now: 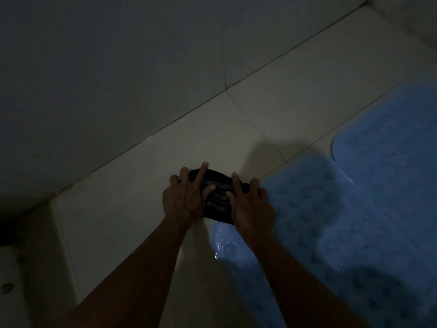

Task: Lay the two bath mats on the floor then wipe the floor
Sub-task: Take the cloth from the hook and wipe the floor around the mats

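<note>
A dark striped cloth (pixel 216 197) lies bunched on the pale tiled floor (pixel 142 185). My left hand (pixel 183 197) presses on its left side with fingers spread. My right hand (pixel 251 207) presses on its right side, fingers also spread. Two blue bath mats lie flat on the floor: one bumpy mat (pixel 331 233) right beside the cloth and under my right forearm, a second mat (pixel 390 143) further right. The room is dim.
A tiled wall (pixel 106 79) meets the floor along a diagonal line behind the cloth. A low tiled step or ledge (pixel 28 268) drops at the lower left. Wet glints show at the near mat's left edge (pixel 216 252).
</note>
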A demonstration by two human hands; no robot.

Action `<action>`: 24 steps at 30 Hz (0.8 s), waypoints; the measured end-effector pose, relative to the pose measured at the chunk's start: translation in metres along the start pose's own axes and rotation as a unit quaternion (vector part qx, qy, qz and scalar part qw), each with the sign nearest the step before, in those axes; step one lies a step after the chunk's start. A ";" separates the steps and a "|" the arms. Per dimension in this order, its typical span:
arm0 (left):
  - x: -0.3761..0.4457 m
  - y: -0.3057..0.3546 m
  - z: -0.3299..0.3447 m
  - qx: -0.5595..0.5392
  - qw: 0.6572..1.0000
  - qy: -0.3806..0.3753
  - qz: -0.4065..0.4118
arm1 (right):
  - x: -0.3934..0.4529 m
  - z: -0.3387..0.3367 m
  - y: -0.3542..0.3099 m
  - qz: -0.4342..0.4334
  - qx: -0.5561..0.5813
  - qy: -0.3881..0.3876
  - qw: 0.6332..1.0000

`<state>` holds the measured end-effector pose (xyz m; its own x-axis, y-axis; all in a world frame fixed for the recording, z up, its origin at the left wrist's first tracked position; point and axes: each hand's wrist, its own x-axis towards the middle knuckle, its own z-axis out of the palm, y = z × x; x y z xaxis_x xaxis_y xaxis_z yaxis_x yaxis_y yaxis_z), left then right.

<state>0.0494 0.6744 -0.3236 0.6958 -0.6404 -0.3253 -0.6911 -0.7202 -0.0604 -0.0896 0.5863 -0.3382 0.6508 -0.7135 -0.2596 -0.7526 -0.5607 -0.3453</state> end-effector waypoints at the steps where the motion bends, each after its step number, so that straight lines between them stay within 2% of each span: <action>1: 0.008 0.004 -0.002 0.004 1.000 0.003 0.013 | 0.004 -0.001 0.001 0.014 -0.005 0.008 1.000; 4: 0.032 0.020 -0.009 0.010 0.999 0.003 0.050 | 0.013 -0.007 0.013 0.038 -0.021 0.042 0.998; 7: 0.050 0.039 -0.018 0.017 0.996 0.004 0.084 | 0.021 -0.019 0.024 0.073 -0.005 0.013 0.997; 16: 0.087 0.083 -0.030 -0.004 0.989 -0.004 0.150 | 0.040 -0.044 0.044 0.174 -0.007 0.029 0.984; 19: 0.094 0.096 -0.033 -0.014 0.986 -0.029 0.165 | 0.044 -0.048 0.053 0.205 0.006 0.035 0.978; 24: 0.105 0.122 -0.039 -0.004 0.983 -0.008 0.186 | 0.054 -0.051 0.076 0.223 0.016 0.056 0.973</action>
<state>0.0460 0.5090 -0.3278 0.3923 -0.8557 -0.3375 -0.8954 -0.4392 0.0728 -0.1164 0.4837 -0.3319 0.2443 -0.9253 -0.2901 -0.9528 -0.1733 -0.2494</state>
